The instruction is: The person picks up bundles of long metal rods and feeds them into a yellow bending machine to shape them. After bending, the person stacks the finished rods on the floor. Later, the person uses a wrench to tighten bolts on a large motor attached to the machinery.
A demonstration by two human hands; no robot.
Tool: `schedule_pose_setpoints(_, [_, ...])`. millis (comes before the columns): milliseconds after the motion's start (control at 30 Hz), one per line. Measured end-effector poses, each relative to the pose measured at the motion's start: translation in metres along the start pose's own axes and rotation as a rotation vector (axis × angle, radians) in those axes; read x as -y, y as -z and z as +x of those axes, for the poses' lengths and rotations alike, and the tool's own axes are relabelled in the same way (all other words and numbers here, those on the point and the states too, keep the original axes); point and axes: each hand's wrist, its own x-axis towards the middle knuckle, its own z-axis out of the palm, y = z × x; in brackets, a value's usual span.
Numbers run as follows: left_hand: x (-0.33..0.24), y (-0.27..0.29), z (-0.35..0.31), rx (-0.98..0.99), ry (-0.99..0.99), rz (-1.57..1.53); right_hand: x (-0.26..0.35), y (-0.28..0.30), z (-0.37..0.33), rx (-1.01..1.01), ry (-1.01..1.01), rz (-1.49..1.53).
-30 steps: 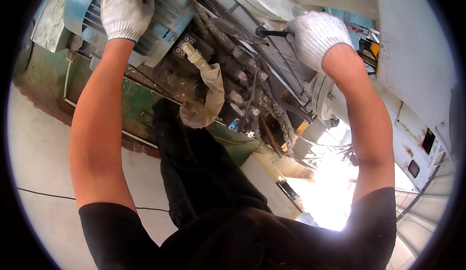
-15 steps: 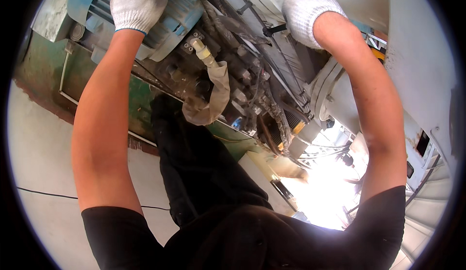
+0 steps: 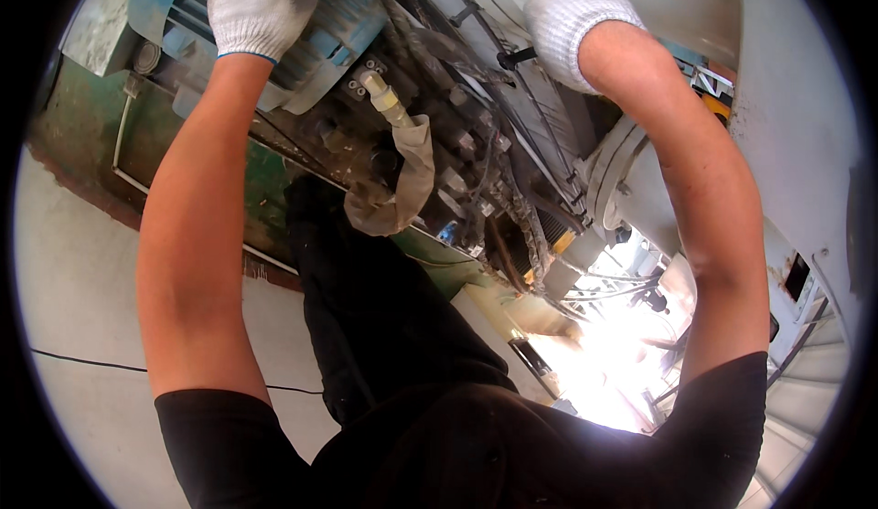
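My left hand [image 3: 262, 6], in a white knit glove with a blue-edged cuff, rests on a blue finned motor housing [image 3: 340, 29] at the upper left. Its fingers run out past the top edge, so their pose is hidden. My right hand [image 3: 578, 35], in a white knit glove, is curled closed at the upper right, its back toward me and its fingers concealed. A short black bar-like piece [image 3: 519, 58] shows at its left side, beside a dark rod; I cannot make out whether the hand holds it.
Below the motor, a fabric-sleeved hose [image 3: 416, 166] hangs from a yellowish fitting [image 3: 380, 93]. Grimy cables [image 3: 521, 207] and valve blocks fill the middle. A pale flanged pipe [image 3: 640, 175] lies under my right forearm. A green machine base [image 3: 78, 129] edges the pale floor [image 3: 82, 280].
My right hand has shifted slightly to the left, closer over the black piece. My left hand stays in nearly the same place on the motor.
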Motion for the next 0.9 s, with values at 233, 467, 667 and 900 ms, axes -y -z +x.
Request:
schedule_pose_setpoints(233, [0.012,-0.013,-0.002,0.011,-0.071,0.078,0.003,-0.01,-0.025,-0.032,0.035,-0.027])
schedule_pose_setpoints(467, [0.024,-0.016,-0.007,-0.002,-0.094,0.081,-0.009,-0.112,-0.074,-0.26,-0.117,0.21])
schedule_pose_setpoints(667, [0.02,-0.015,0.001,0.074,-0.126,0.09,0.016,-0.207,-0.098,-0.506,-0.347,0.479])
schedule_pose_setpoints(900, [0.011,-0.01,-0.001,0.072,-0.108,0.142,0.068,-0.356,-0.043,-0.752,-0.45,0.836])
